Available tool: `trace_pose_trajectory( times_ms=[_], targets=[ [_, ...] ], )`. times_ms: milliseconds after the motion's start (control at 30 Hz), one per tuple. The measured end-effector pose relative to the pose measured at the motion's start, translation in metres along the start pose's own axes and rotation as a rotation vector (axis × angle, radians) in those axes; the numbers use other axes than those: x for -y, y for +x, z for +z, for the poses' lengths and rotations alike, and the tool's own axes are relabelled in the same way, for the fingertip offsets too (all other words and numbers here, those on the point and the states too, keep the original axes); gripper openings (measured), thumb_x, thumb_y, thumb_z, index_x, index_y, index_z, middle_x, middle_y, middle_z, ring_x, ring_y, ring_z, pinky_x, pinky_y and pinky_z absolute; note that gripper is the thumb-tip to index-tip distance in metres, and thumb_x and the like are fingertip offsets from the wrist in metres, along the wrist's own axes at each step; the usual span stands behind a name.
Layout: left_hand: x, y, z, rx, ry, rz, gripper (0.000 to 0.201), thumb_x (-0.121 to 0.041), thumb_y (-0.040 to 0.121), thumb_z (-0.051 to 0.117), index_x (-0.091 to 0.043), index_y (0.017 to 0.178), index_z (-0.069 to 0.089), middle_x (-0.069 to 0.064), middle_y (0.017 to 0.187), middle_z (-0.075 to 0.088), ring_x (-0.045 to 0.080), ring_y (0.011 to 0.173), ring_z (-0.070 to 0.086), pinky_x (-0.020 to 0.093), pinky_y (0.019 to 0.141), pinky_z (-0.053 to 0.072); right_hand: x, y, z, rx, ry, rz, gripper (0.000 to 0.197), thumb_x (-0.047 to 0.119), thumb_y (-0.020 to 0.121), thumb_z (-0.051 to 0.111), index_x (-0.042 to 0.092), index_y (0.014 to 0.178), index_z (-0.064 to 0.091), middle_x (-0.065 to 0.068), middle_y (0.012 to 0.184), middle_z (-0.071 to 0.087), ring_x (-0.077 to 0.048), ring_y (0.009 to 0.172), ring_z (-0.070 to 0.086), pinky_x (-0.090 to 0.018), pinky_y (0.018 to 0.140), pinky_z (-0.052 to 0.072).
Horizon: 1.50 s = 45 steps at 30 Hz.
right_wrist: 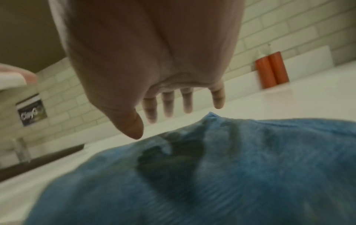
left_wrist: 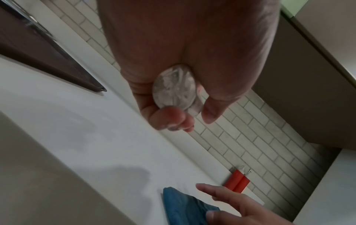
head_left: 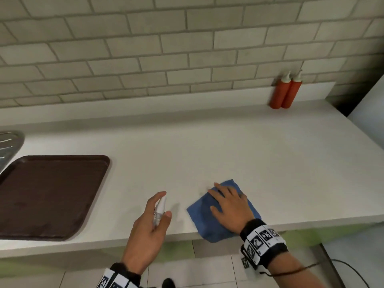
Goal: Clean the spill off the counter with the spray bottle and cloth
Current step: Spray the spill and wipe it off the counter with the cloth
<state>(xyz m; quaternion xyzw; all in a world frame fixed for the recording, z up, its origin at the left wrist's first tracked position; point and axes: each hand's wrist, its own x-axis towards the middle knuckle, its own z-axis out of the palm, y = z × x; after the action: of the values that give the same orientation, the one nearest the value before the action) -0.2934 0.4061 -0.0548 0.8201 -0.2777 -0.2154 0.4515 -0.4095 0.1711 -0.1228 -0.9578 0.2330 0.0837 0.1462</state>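
Your left hand (head_left: 150,220) is wrapped round the spray bottle (head_left: 160,208), a small clear one w/ a white top, thumb and fingers curled on it, held just above the counter (head_left: 228,146) near the front edge. Your right hand (head_left: 229,204) lies flat w/ fingers spread and straight on the blue cloth (head_left: 199,215), gripping nothing, just pressing. The cloth sits at the front of the counter, and its near corner hangs over the edge.

Risks from here:

- That overhanging corner: if you pull the cloth toward you on a wipe, more of it prob slides off the edge and drags the mess down the cabinet front or onto the floor.
- The spill itself is hard to see. There's only a faint darkish smudge (head_left: 202,192) by your right fingertips, and I can't tell its full extent, so you could miss part of it. A damp patch (right_wrist: 173,152) shows on the cloth in the right wrist view; keep wiping w/ that wet spot and you may just smear.
- Nozzle direction isn't clear from any view. Squeeze w/o checking and you may spray your right hand, which is just beside the bottle, not the counter.
- A flat palm w/ no grip means the cloth can bunch or slip under pressure.
- The brown tray (head_left: 47,196) and the two red squeeze bottles (head_left: 285,92) are well apart from you, so low risk there.
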Motion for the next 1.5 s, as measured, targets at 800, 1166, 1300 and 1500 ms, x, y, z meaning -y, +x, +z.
trace_pose_trajectory(
  times_ms=[800,1166,1300,1500],
  targets=[
    [0.042,-0.015,-0.016,-0.152,-0.202,-0.151,0.034,-0.043,0.097,0.056,-0.051,0.129,0.047,-0.009,0.106,0.065,0.008,0.098,0.065,0.032,0.089,0.055,0.044,0.006,-0.048,0.15,-0.082,-0.219,0.023,0.034,0.1,0.042,0.023,0.109,0.061,0.002,0.104,0.065,-0.021,0.094,0.062,-0.033,0.081,0.041],
    [0.079,0.034,-0.115,-0.166,-0.141,-0.028,0.034,-0.054,0.095,0.056,-0.048,0.128,0.052,-0.018,0.103,0.069,0.009,0.099,0.065,0.041,0.088,0.055,0.159,0.037,-0.062,0.089,0.203,-0.238,0.021,0.045,0.102,0.038,0.032,0.108,0.053,0.008,0.102,0.06,-0.015,0.09,0.056,-0.032,0.079,0.044],
    [0.087,0.052,-0.162,-0.139,-0.158,0.03,0.035,-0.051,0.094,0.057,-0.044,0.128,0.055,-0.017,0.104,0.069,0.007,0.098,0.066,0.036,0.087,0.056,0.209,0.056,-0.069,0.072,0.365,-0.232,0.018,0.043,0.103,0.04,0.029,0.1,0.052,0.007,0.091,0.065,-0.013,0.083,0.059,-0.034,0.079,0.05],
    [0.106,0.068,-0.228,-0.169,-0.172,0.074,0.029,-0.039,0.096,0.06,-0.042,0.125,0.057,-0.017,0.109,0.069,0.003,0.104,0.065,0.022,0.087,0.051,0.273,0.084,-0.073,0.089,0.595,-0.242,0.014,0.04,0.104,0.042,0.032,0.096,0.05,0.004,0.083,0.066,-0.011,0.075,0.061,-0.03,0.071,0.048]
  ],
)
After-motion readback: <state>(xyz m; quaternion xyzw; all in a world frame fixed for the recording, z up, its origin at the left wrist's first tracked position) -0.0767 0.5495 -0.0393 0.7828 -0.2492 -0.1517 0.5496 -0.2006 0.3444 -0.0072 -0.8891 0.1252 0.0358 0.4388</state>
